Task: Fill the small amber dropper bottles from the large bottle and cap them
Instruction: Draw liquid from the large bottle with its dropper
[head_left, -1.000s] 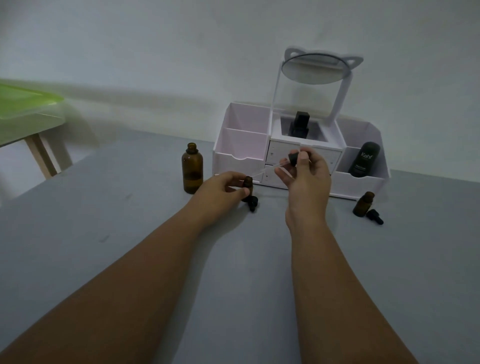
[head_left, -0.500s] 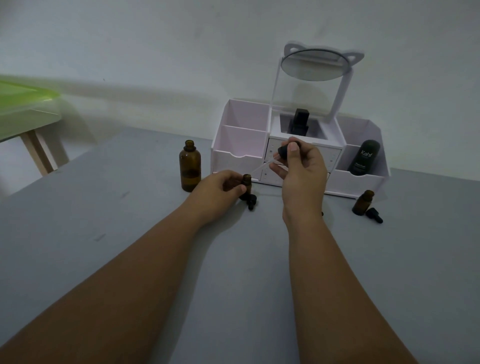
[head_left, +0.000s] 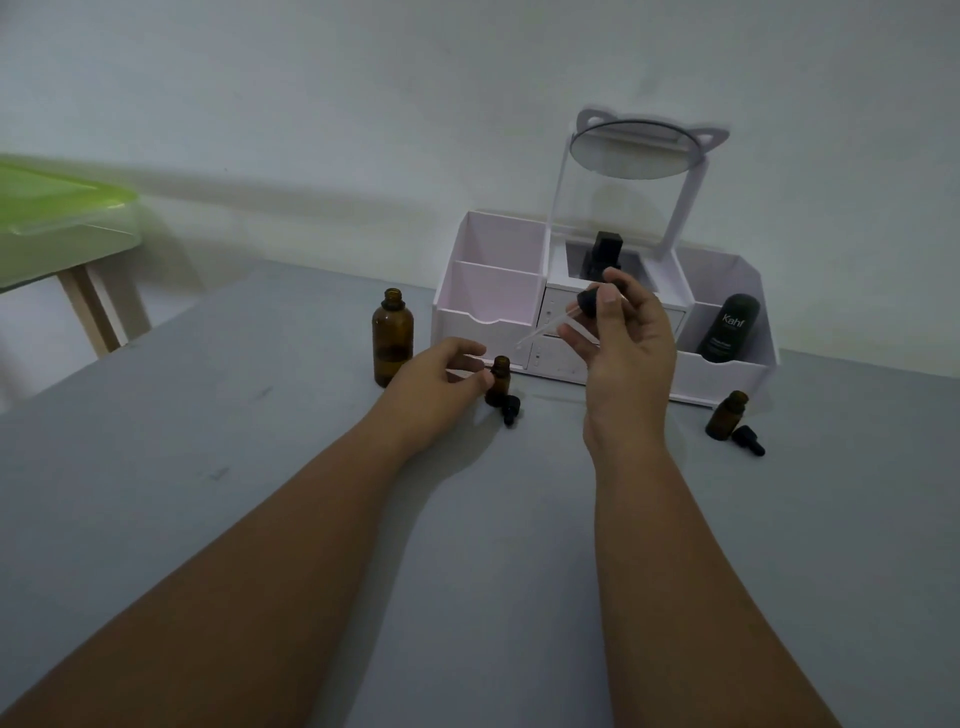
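The left hand (head_left: 441, 382) rests on the grey tabletop (head_left: 260, 467) and pinches a small brown glass bottle (head_left: 501, 382) between thumb and fingers. The bottle stands upright with no top on. A black dropper cap (head_left: 510, 409) lies just in front of it. The right hand (head_left: 631, 353) is up in the air, with its fingers curled round a dropper with a black rubber top (head_left: 588, 304). The dropper's clear tube tilts down toward the small bottle without touching it. The big brown glass bottle (head_left: 392, 340) stands open on the left. Another small brown bottle (head_left: 726, 415) stands well off to the right.
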